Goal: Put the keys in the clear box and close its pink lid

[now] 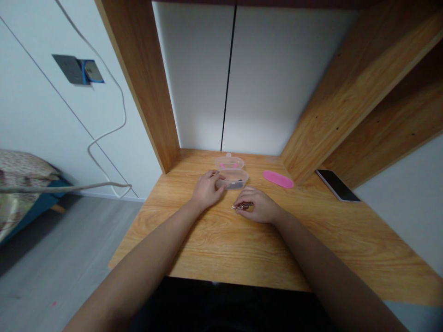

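Observation:
A small clear plastic case (pixel 239 177) sits on the wooden desk with its lid (pixel 229 163) tipped back, away from me. Something dark lies inside the case, too small to make out. My left hand (pixel 208 190) grips the case's left end, the thumb at the front wall and the fingers behind. Just in front of the case, my right hand (pixel 258 205) is closed around a shiny copper-brown metal object (pixel 245 206); its kind is unclear, and the fingers hide part of it. To the right of the case lies a flat pink oval piece (pixel 278 179).
A phone (pixel 338 185) lies at the desk's right side, by the wooden upright (pixel 346 108). White panels (pixel 259 83) stand behind the wooden desk (pixel 235 253). A white cable (pixel 123 103) hangs to the left, near an open wall socket (pixel 79 70).

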`<state>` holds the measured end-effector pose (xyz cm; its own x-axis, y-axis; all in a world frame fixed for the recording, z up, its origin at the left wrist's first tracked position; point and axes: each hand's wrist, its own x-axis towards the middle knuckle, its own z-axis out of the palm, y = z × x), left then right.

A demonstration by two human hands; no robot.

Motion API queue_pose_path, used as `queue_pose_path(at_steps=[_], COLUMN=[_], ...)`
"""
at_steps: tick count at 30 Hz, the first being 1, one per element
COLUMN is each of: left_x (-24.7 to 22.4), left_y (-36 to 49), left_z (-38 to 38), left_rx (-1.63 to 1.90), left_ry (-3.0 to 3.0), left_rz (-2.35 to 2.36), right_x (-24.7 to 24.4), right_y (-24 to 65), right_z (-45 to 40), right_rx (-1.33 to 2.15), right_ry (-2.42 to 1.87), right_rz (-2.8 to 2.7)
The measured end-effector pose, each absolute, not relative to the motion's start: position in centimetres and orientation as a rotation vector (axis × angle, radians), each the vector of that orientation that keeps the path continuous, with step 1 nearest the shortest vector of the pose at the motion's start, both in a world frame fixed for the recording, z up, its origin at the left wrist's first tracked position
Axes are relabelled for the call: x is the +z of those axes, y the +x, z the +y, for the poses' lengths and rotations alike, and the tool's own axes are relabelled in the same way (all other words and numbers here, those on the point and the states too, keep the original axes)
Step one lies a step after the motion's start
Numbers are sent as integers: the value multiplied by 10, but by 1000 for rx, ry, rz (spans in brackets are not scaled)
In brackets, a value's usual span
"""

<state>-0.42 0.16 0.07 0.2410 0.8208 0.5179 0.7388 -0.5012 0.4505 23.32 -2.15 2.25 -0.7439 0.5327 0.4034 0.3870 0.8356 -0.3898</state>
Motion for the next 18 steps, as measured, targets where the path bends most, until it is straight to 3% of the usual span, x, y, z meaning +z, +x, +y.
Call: queue_pose_path(at_steps=[18], left_x=[-3], left_y=[-4], left_z=[3], left_rx=[1109], left_ry=[2368], left_rz=[1487], right_x=[20], right_y=[231], right_z=[-22], right_rx=[381], right_ry=[-675], right_rz=[-2474])
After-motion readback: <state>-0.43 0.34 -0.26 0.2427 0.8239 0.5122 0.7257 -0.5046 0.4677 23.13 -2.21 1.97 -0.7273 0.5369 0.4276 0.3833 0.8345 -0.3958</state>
